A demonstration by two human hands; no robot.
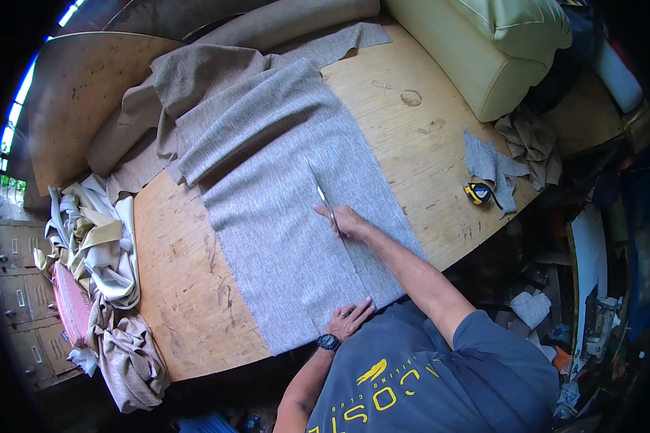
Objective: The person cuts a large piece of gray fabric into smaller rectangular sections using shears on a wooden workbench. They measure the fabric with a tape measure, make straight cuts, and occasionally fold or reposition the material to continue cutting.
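A long piece of grey woven fabric (289,245) lies across the wooden table and reaches its near edge. My right hand (347,221) is closed around the handles of scissors (320,191), whose long blades point away from me over the middle of the fabric. Behind the scissors a thin straight line, seemingly a cut, runs toward me. At the near edge my left hand (351,320) rests flat on the fabric with fingers stretched out, holding nothing. The far end of the fabric is bunched in folds.
Rolled brown fabric (282,22) lies along the table's far side. A pale green upholstered piece (484,50) stands far right, with a tape measure (477,193) and grey scrap (490,162) nearer. Fabric scraps (97,238) heap at the wooden table's (173,289) left edge.
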